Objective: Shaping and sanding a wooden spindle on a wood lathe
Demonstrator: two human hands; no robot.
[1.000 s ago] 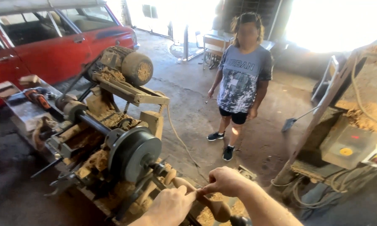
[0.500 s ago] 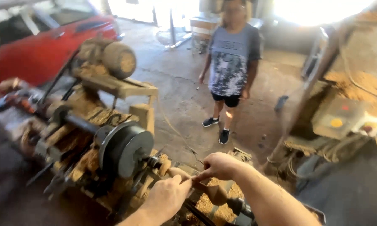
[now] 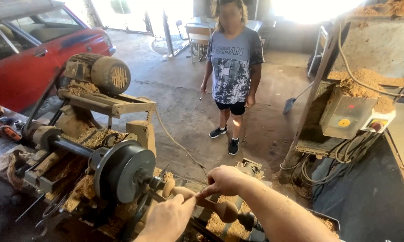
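Strong daylight is pouring through the wide doorway [image 3: 121, 13] at the back, washing over the stained concrete floor [image 3: 184, 98]. A red car [image 3: 27, 58] is sitting at the left. A person [image 3: 233, 67] is standing mid-floor, a chair [image 3: 197, 38] behind, a broom [image 3: 294, 101] leaning right.

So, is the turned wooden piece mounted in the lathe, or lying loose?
Mounted. The turned wooden piece lies horizontally between the round faceplate and a dark support at its other end; both hands, left hand and right hand, touch it.
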